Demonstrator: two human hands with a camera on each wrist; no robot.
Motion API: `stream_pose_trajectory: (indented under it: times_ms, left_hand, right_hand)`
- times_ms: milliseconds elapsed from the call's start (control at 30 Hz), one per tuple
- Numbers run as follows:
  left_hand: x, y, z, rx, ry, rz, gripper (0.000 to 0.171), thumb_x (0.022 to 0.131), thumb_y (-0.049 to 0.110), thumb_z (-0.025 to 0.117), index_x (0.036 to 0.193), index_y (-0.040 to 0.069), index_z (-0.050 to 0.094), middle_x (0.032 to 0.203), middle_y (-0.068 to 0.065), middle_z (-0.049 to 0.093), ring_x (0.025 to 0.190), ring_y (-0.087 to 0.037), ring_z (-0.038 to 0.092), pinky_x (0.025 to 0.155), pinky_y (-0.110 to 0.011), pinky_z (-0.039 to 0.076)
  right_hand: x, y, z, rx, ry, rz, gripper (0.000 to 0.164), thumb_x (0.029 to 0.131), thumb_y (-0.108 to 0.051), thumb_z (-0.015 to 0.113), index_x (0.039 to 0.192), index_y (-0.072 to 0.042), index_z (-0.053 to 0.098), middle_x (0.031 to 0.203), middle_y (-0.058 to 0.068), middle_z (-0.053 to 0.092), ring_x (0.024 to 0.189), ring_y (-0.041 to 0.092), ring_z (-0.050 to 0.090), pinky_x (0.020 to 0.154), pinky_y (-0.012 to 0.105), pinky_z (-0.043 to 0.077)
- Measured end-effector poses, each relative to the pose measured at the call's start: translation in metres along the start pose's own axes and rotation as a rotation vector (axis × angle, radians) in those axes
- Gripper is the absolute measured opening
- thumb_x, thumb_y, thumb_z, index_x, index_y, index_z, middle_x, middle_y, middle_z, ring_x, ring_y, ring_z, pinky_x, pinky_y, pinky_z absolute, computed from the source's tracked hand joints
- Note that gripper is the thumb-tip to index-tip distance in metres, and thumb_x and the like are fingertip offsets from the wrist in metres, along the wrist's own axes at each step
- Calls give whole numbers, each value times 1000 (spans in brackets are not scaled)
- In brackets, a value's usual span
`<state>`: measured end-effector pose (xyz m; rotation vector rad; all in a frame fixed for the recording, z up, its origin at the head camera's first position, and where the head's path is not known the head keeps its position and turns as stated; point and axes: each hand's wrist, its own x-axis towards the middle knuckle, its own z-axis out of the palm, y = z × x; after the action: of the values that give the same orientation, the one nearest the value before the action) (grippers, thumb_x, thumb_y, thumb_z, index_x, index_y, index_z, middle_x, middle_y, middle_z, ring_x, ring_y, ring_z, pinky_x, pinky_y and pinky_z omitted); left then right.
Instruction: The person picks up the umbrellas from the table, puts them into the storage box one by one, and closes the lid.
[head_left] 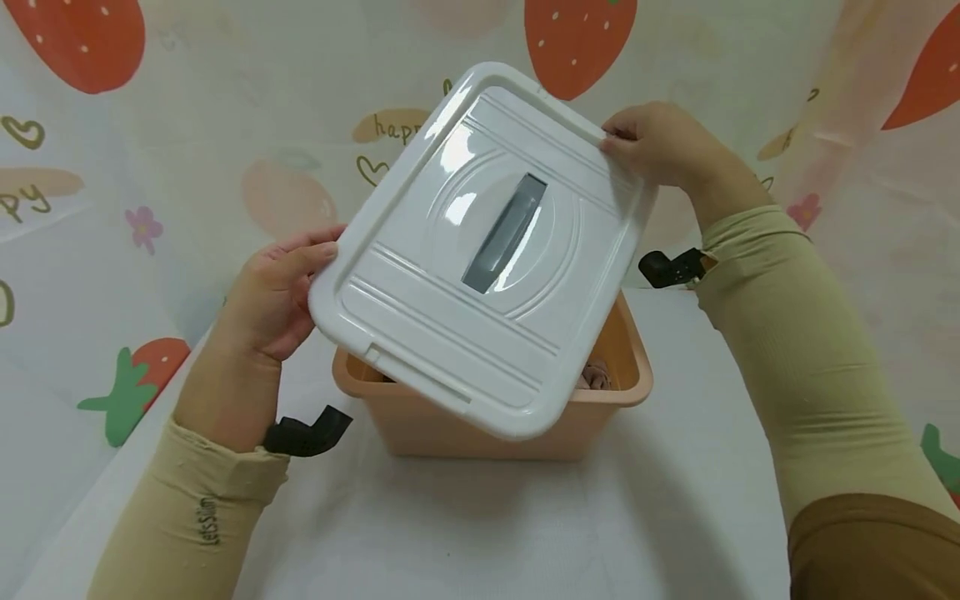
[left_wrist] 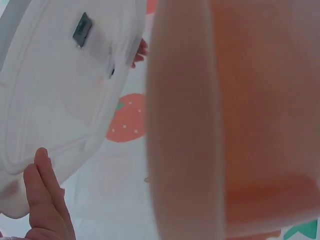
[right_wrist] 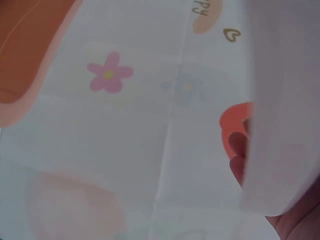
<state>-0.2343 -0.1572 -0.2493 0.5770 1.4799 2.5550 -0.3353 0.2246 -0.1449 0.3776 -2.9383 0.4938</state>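
Observation:
A white plastic lid with a grey handle is held up at a slant over an orange bin. My left hand grips its left corner, thumb on top; in the left wrist view fingers lie against the underside. At the far right edge my right hand pinches the rim. In the right wrist view the lid covers part of that hand. Some brownish crumpled cloth shows inside the bin at its right; the lid hides most of the inside.
The bin stands on a white-covered table. Behind it hangs a pale backdrop printed with strawberries, flowers and hearts. Black wrist mounts stick out from both sleeves near the bin's sides.

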Motion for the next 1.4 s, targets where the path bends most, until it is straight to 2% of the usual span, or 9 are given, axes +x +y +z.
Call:
stream_pose_trajectory:
  times_ms: [133,267,333,567,767,900,1033,1233,1400]
  left_hand:
    - [-1,0,-3,-62,4,57,26,96,10,40,108,0,61,98,-9,64,84,-18,63,73,-26,53]
    - [-4,1,-5,-168,37,41,23,96,13,44,108,-2,58,98,-11,66,85,-20,65,79,-27,52]
    - [-7,0,-5,-169,49,31,23,95,12,47,110,-2,55,100,-13,65,88,-23,65,83,-29,50]
    - [-11,-8,-3,-93,56,-14,25,91,6,55,115,-1,55,100,-14,67,90,-26,66,81,-31,49]
    - [-12,-13,4,45,91,-73,52,88,6,60,135,-2,40,99,-10,69,91,-23,66,78,-28,50]
    - [-11,-11,5,118,133,-78,63,85,8,65,139,-1,34,96,-7,69,89,-20,67,79,-27,50]
    - [-6,-9,4,168,144,-75,64,84,9,66,138,-3,34,96,-6,68,87,-18,67,79,-27,50]
    - [3,-6,3,263,197,-60,60,80,8,70,132,-4,44,93,-2,67,83,-14,66,78,-27,51]
    - [5,0,-1,231,199,-60,56,78,4,71,128,-2,48,90,-3,68,80,-14,66,77,-26,52]
  right_hand:
    - [-1,5,-3,-29,12,15,39,98,-30,38,121,-5,57,110,16,53,94,27,47,77,39,44]
    - [-3,10,-5,-23,20,71,37,98,-29,38,119,-4,56,109,16,52,94,28,46,76,38,43]
    - [-4,12,-5,-2,18,104,38,98,-29,38,119,-4,56,110,16,52,95,28,47,76,38,44]
    - [-7,19,-2,39,27,177,38,97,-30,39,116,-3,57,109,16,52,94,28,48,74,35,45]
    - [-8,22,3,52,31,240,41,97,-31,39,118,-1,57,109,17,53,90,27,48,68,34,43]
    - [-10,19,6,60,37,292,43,97,-32,38,120,-1,57,109,16,53,88,27,49,66,33,44]
    - [-13,13,9,72,54,334,44,96,-31,38,121,0,56,107,15,53,87,25,49,65,31,45]
    - [-19,4,15,121,67,369,44,96,-32,39,121,0,56,106,15,54,86,25,50,65,30,46]
    - [-27,6,19,130,73,337,42,93,-33,44,114,-1,60,103,14,55,81,24,49,56,32,45]
